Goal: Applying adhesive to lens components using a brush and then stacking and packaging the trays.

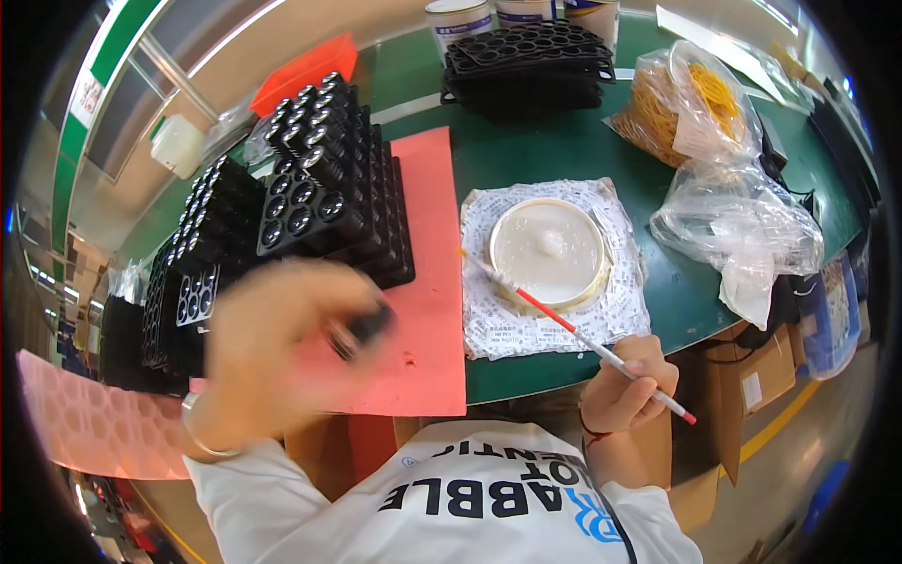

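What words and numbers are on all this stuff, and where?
Shirt: big dark and blue letters, which I won't copy.
Paper under the dish: rows of print, mostly too small to read.
Cans at the back: label print, too small to read.
Box at the right: pale label, too small to read.
Stick: no writing I can make out.

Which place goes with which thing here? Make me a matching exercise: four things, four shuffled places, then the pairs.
1. Red-and-white stick
2. Round white dish
3. Yellow bands
4. Dark object

A. In the left hand
B. Inside a clear plastic bag
C. In the right hand
D. On a printed white sheet

Pairs: 1-C, 2-D, 3-B, 4-A
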### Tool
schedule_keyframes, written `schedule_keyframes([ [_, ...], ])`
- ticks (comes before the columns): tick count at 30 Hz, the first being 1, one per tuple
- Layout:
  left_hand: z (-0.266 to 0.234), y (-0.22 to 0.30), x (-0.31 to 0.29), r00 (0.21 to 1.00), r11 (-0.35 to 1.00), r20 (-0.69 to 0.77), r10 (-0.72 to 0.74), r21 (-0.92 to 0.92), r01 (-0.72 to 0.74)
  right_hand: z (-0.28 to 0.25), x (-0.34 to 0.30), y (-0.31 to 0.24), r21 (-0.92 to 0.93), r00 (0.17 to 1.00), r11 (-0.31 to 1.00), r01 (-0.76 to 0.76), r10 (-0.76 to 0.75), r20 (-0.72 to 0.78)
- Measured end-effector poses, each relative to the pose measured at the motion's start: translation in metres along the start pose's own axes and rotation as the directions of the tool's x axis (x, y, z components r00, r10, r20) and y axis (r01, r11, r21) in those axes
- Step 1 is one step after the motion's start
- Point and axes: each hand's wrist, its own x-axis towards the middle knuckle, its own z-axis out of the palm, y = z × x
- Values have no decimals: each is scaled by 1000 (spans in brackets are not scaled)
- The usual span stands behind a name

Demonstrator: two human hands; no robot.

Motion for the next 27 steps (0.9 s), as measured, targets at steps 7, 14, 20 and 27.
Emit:
schedule_keyframes([
  [7,115,-59,-29,996,855,-84,-20,-517,-26,6,3,0,-184,938,927,326,-294,182],
  [14,114,-58,-30,896,549,343,-282,-708,444,-3,1,-8,-373,927,862,343,-247,282],
  [20,112,-62,-27,889,540,337,-311,-707,457,-1,5,-1,-313,927,876,368,-317,202],
  [27,111,-60,-28,845,421,394,-362,-740,525,-2,13,2,-126,987,992,6,-26,-157],
])
